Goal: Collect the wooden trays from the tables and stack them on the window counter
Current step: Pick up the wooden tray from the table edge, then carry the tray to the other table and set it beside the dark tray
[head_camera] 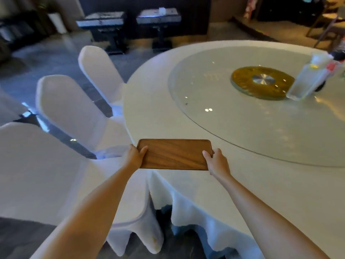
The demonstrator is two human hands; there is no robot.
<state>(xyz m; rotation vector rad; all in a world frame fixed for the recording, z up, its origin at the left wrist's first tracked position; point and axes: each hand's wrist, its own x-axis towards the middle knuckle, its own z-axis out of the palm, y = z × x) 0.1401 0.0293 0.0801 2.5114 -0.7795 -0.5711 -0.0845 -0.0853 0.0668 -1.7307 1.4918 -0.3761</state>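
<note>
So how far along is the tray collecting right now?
Nothing shows as finished: no stack and no window counter are in view. In hand: the left hand and right hand grip the two short ends of one wooden tray at the near edge of the round table; whether it is lifted is unclear. Left: carry it to the counter, stack it, then check other tables.

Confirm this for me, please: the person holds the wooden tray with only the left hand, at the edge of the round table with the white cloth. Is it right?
Not quite. The head view shows both hands on the wooden tray: the left hand grips its left end and the right hand its right end. The rest is right: the tray is at the edge of the round table with the white cloth.
</note>
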